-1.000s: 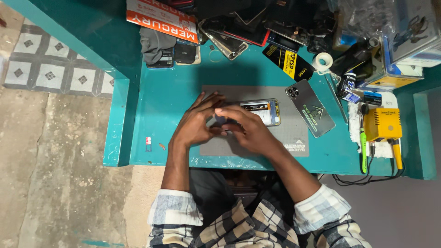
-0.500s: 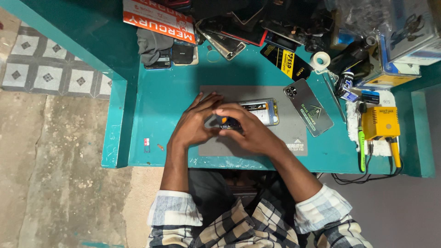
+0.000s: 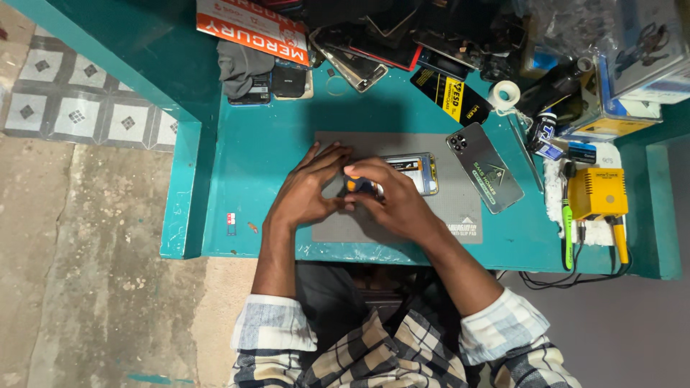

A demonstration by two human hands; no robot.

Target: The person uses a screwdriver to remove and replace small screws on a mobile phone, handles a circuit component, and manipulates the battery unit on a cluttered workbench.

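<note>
Head view, looking straight down: both hands meet over a grey work mat (image 3: 438, 215) on a teal bench (image 3: 266, 172). The right hand (image 3: 392, 205) is curled closed around a small tool with a dark and orange handle (image 3: 357, 185), of which only the handle end shows between thumb and fingers; its tip is hidden. The left hand (image 3: 305, 190) lies beside it, fingers loosely spread and partly flat on the mat, fingertips touching or just short of the tool; whether it grips anything cannot be told.

The opened phone (image 3: 411, 172) lies on the mat just beyond the right hand's knuckles, away from the person and slightly to the right. Its long axis runs left to right across the bench, roughly in line with the handle. The right hand is the nearer and covers the phone's left end; the left hand is a little apart from it.

Materials: the mat is matte and rubbery-looking, rectangular, with pale print in one corner. The phone shows a metallic rim and a light interior. A second dark phone (image 3: 485, 167), glossy with a camera cluster, lies tilted at the mat's right edge. Further right are a yellow boxy device (image 3: 598, 192) with cables, a roll of white tape (image 3: 505, 93), and a pile of dark phone parts along the back.
</note>
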